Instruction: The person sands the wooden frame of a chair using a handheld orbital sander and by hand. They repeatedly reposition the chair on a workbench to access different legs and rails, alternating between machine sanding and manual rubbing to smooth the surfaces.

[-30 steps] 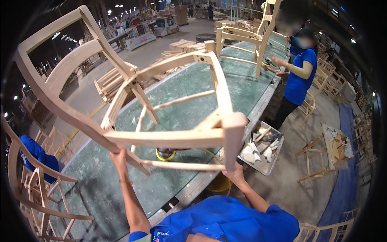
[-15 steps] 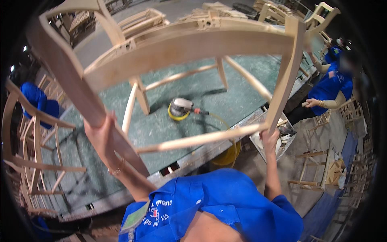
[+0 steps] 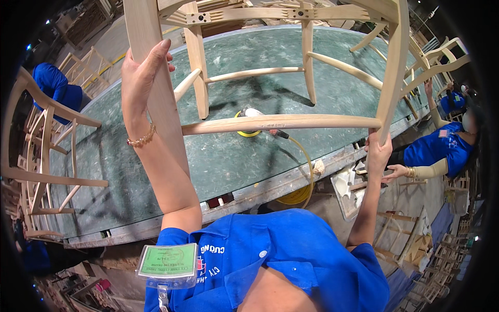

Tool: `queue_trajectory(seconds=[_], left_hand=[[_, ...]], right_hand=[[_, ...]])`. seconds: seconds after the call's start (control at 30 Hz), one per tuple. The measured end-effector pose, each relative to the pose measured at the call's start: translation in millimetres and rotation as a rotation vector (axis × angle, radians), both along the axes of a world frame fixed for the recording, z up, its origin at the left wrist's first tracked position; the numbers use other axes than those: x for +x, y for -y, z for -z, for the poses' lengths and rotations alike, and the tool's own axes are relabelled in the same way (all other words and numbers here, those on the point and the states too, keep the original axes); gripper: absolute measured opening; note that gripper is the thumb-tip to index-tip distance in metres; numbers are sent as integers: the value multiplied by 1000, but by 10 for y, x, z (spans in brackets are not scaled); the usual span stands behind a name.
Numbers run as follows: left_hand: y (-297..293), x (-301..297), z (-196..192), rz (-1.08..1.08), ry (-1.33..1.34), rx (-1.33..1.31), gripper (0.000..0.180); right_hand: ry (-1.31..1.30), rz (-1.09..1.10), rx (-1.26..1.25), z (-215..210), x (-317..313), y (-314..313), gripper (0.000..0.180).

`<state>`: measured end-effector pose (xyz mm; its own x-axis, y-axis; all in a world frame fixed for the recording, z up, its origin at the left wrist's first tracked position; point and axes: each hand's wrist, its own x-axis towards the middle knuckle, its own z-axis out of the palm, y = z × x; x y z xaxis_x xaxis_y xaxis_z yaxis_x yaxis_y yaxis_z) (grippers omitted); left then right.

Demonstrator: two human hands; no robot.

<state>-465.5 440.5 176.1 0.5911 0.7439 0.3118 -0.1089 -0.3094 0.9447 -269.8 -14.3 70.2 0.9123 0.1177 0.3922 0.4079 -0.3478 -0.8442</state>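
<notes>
A pale, unfinished wooden chair frame (image 3: 280, 122) hangs above the green worktop, held between my two hands. My left hand (image 3: 141, 86), a bracelet at its wrist, wraps round the broad left leg with the thumb over its face. Low on the right leg, just under the front stretcher joint, my right hand (image 3: 378, 153) is closed round the wood. Behind the stretcher lies a round electric or air sander (image 3: 252, 113) with a yellow rim, partly hidden. Its yellow hose (image 3: 306, 152) runs over the table's near edge.
The green worktop (image 3: 234, 161) curves across the view. Another chair frame (image 3: 49, 140) stands at the left. A white tray (image 3: 343, 195) holds small pieces at the right, with a yellow bucket (image 3: 294, 196) below the edge. Co-workers in blue (image 3: 434, 148) are on both sides.
The chair frame has risen and moved away from me, its upper rail now largely out of view. Both hands went up with it, still gripping the legs. The sander now sits partly behind the stretcher.
</notes>
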Motion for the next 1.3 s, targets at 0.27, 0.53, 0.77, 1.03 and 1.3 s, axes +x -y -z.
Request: queue_trajectory(seconds=[0.27, 0.53, 0.77, 1.03, 1.3], left_hand=[[-115, 64, -19, 24, -64, -3, 55], [-23, 22, 20, 21, 2, -37, 49], [-147, 54, 136, -186, -85, 192, 55], [-334, 242, 19, -318, -221, 310, 76], [-425, 364, -23, -331, -298, 265, 73]], right_hand=[[144, 151, -163, -75, 32, -120, 33], [152, 526, -32, 1146, -428, 322, 36], [167, -449, -515, 1854, -331, -1425, 67], [278, -837, -759, 2154, 251, -2648, 82], [206, -845, -936, 1149, 626, -3269, 80]])
